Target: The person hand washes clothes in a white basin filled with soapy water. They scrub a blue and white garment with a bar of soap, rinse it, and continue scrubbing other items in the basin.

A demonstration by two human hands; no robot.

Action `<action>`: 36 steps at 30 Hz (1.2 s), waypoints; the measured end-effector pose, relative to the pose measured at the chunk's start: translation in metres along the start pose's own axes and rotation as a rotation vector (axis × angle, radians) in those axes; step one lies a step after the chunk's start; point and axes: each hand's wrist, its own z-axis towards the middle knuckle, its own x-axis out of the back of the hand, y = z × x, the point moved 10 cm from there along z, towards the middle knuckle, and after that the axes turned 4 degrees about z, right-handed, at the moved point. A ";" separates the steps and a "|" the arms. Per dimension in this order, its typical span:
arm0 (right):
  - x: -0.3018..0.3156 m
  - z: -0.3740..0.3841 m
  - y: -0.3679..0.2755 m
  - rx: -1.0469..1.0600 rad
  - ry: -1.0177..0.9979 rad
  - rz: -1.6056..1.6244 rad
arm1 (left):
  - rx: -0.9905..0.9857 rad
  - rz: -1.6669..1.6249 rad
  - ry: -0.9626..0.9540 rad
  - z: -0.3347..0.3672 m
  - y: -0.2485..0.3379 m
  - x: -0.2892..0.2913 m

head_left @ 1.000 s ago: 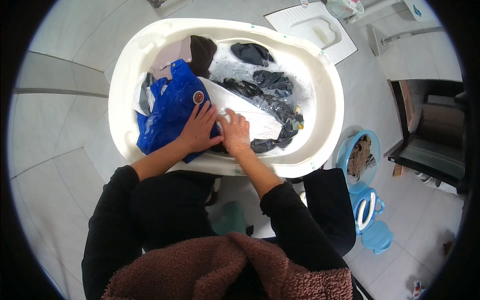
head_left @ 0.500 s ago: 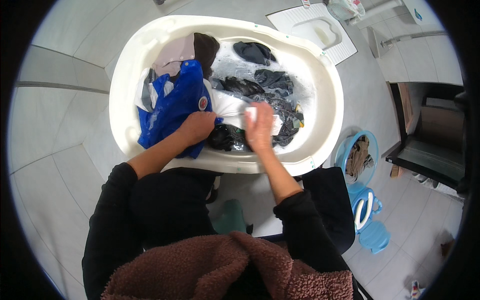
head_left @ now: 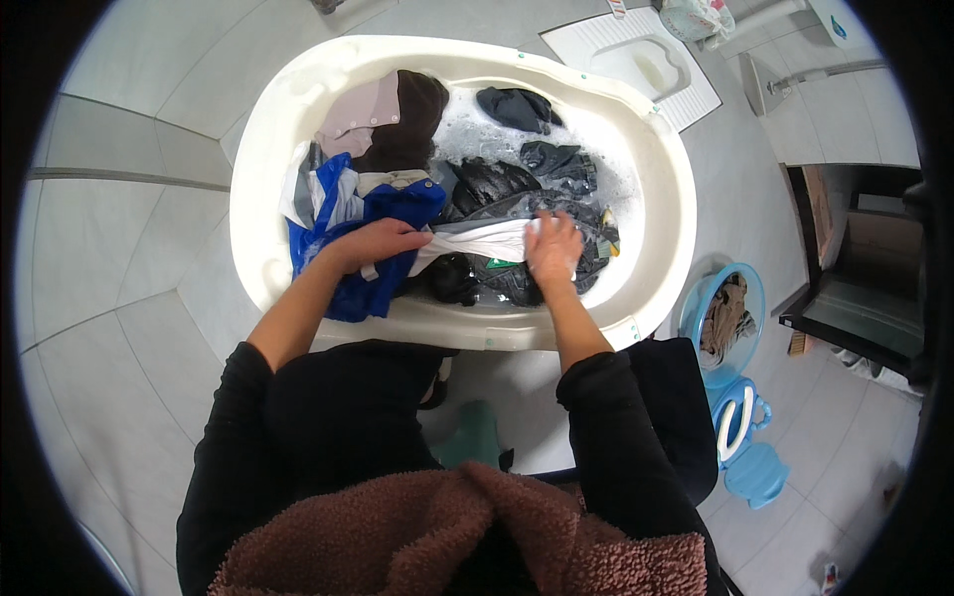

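Observation:
A blue and white garment [head_left: 400, 206] lies across the left side of the white tub [head_left: 668, 214], bunched in folds. My left hand [head_left: 381, 244] is closed on it, thumb along the top, where the blue meets white. From there a white stretch of cloth [head_left: 487, 241] runs taut to the right over dark wet clothes [head_left: 494, 184]. My right hand [head_left: 554, 250] rests on the far end of this white cloth, its fingers spread and slightly blurred. Suds float around the dark clothes. What lies under my right palm is hidden.
Pinkish-grey and dark brown clothes [head_left: 419, 114] are heaped at the tub's far left. On the floor to the right stand a blue basin [head_left: 757, 300] with brownish clothes and a blue child's potty [head_left: 752, 469]. A squat toilet [head_left: 636, 62] lies beyond the tub.
My right hand has slid right along the white cloth and its fingers have spread. The blue fabric has been folded lower, showing more white and beige. The view has shifted slightly.

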 end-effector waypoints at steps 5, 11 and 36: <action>0.055 -0.017 -0.080 0.233 0.248 0.451 | 0.039 -0.033 0.020 -0.004 -0.002 0.004; -0.003 -0.042 -0.168 0.440 0.031 0.528 | 0.021 -0.001 -0.016 0.006 -0.017 0.000; -0.076 -0.022 0.033 -0.277 -0.448 0.827 | 0.013 -0.100 0.027 -0.006 -0.005 0.010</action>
